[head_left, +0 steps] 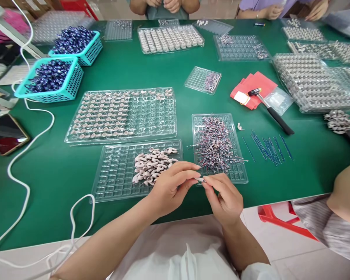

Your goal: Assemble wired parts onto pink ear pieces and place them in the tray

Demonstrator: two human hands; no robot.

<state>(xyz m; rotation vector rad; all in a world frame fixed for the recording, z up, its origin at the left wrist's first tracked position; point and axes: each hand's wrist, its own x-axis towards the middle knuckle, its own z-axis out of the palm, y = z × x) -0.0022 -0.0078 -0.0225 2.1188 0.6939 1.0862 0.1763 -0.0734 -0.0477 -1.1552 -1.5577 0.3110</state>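
My left hand (175, 186) pinches a small whitish earbud shell (198, 179) between thumb and fingertips. Against the shell's right end, my right hand (225, 196) is closed on a tiny dark-tipped part, mostly hidden by the fingers. Both hands meet just over the front of a clear tray (241, 175) heaped with small wired components (216, 144). Left of them, a pile of pale pinkish earbud shells (151, 163) lies on another clear tray (111, 171). Behind that, a larger blister tray (151, 116) holds rows of similar pale shells, mainly on its left side.
A hammer (272, 111) rests partly on red bags (247, 87). Thin blue strips (268, 147) and one loose shell (240, 126) lie at right. Turquoise baskets (72, 87) of dark blue parts, a phone (7, 134) and a white cable (26, 186) are at left. Co-workers sit opposite and at right.
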